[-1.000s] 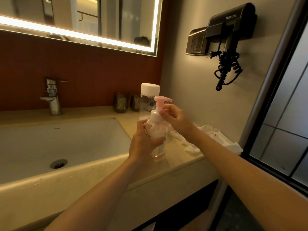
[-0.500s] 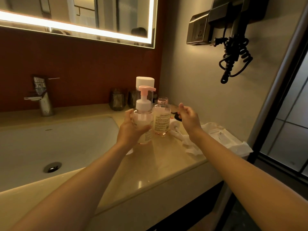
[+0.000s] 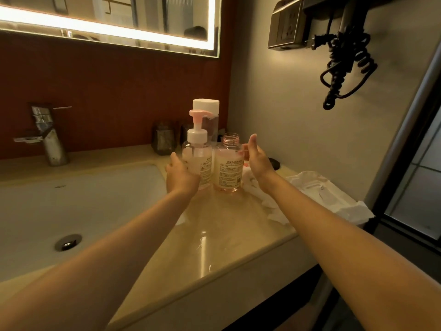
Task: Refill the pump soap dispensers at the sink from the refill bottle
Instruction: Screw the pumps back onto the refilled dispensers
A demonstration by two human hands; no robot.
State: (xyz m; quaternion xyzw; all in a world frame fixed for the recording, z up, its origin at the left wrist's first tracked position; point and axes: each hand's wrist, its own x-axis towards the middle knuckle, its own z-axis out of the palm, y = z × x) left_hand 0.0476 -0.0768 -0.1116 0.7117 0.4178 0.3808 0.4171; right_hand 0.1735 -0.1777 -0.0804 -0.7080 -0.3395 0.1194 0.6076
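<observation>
A clear pump dispenser (image 3: 199, 163) with a white collar and pink pump head stands on the beige counter (image 3: 214, 237), right of the sink. My left hand (image 3: 181, 177) grips its lower body from the left. Touching its right side stands an uncapped, labelled bottle (image 3: 228, 170) of pinkish liquid. My right hand (image 3: 256, 158) is at that bottle's right shoulder, thumb raised and fingers loosely spread, not closed round it. Behind both rises a tall clear bottle with a white cap (image 3: 206, 107).
The white sink basin (image 3: 78, 206) and chrome faucet (image 3: 49, 142) lie to the left. Two dark cups (image 3: 164, 139) stand by the back wall. A crumpled white cloth (image 3: 317, 194) and a small black cap (image 3: 274, 163) lie right of the bottles. A wall hair dryer's coiled cord (image 3: 343, 65) hangs above.
My left hand carried the pump dispenser back and set it beside the uncapped bottle. My right hand let go of the pump head and moved to the uncapped bottle.
</observation>
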